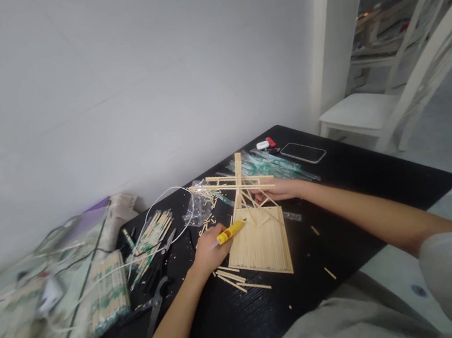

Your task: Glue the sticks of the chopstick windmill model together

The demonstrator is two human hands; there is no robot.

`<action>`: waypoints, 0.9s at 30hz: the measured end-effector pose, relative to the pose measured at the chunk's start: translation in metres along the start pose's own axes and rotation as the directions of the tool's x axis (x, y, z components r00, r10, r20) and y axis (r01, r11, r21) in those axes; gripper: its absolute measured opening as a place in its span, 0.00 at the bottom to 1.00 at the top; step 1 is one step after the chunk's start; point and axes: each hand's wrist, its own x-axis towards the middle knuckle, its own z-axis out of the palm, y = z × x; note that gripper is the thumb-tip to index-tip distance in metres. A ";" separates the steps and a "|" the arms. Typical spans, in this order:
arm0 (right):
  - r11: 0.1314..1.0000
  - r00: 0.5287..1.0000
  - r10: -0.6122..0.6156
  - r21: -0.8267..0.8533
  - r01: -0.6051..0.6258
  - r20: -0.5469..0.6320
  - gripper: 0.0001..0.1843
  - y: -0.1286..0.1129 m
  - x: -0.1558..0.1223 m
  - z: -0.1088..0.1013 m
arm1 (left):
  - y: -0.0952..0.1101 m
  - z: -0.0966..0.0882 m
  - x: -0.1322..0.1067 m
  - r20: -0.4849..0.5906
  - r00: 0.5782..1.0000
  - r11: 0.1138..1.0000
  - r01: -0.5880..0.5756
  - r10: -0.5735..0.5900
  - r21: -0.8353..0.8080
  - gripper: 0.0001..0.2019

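Note:
A model made of pale wooden sticks (260, 247) lies on the black table, with a flat panel nearest me and a raised frame with crossing bars at its far end. My left hand (209, 250) is closed around a yellow glue tube (229, 233), whose narrow tip points right, over the panel's upper left part. At the model's far right side, my right hand (281, 189) grips the frame below the crossing bars. Some of its fingers are hidden behind sticks. Several loose sticks (231, 276) lie by the panel's near left corner.
Wrapped chopsticks (107, 289) and pliers (156, 306) lie at the left, with a white cable (133, 262) across them. Beyond the model are green-printed wrappers (280, 165), a phone (303, 153) and a white case (262, 145). A white chair (358, 111) stands past the table's right side.

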 end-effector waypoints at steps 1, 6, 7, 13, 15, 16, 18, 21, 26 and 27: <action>1.000 1.000 -0.001 0.003 0.001 -0.008 0.23 0.000 0.000 0.000 | 0.000 0.000 0.000 -0.002 1.000 1.000 -0.004 0.004 -0.004 0.07; 1.000 1.000 -0.009 -0.004 0.009 -0.008 0.21 0.000 0.000 0.000 | -0.003 0.002 0.000 -0.002 1.000 1.000 -0.007 0.007 0.002 0.06; 1.000 1.000 -0.012 -0.007 0.012 0.001 0.21 0.000 0.000 0.001 | -0.003 0.002 0.000 -0.004 1.000 1.000 -0.002 0.002 0.006 0.06; 1.000 1.000 0.002 -0.009 -0.002 0.005 0.21 -0.004 -0.002 0.004 | -0.005 0.005 0.000 -0.009 1.000 1.000 -0.001 0.001 -0.009 0.06; 1.000 1.000 0.013 -0.007 -0.013 -0.016 0.21 -0.004 -0.002 0.004 | -0.005 0.004 0.000 -0.010 1.000 1.000 -0.003 0.003 -0.008 0.05; 1.000 1.000 0.018 -0.007 -0.019 -0.024 0.20 -0.004 -0.001 0.004 | -0.005 0.004 0.000 -0.011 1.000 1.000 -0.004 0.004 -0.005 0.05; 1.000 0.999 0.021 -0.010 -0.021 -0.026 0.20 -0.004 0.000 0.003 | -0.005 0.003 0.000 -0.010 1.000 1.000 -0.006 0.006 -0.003 0.06; 1.000 1.000 0.014 -0.017 -0.014 -0.015 0.21 -0.004 0.000 0.002 | -0.004 0.001 0.000 -0.003 1.000 1.000 -0.009 0.009 -0.001 0.06; 1.000 1.000 0.019 -0.003 -0.019 -0.022 0.21 -0.005 -0.001 0.003 | -0.003 -0.001 0.000 -0.017 0.999 1.000 -0.027 0.027 0.016 0.05; 1.000 0.999 0.023 0.000 -0.023 -0.026 0.20 -0.006 -0.001 0.003 | -0.003 -0.002 0.000 -0.019 0.999 0.999 -0.030 0.030 0.014 0.05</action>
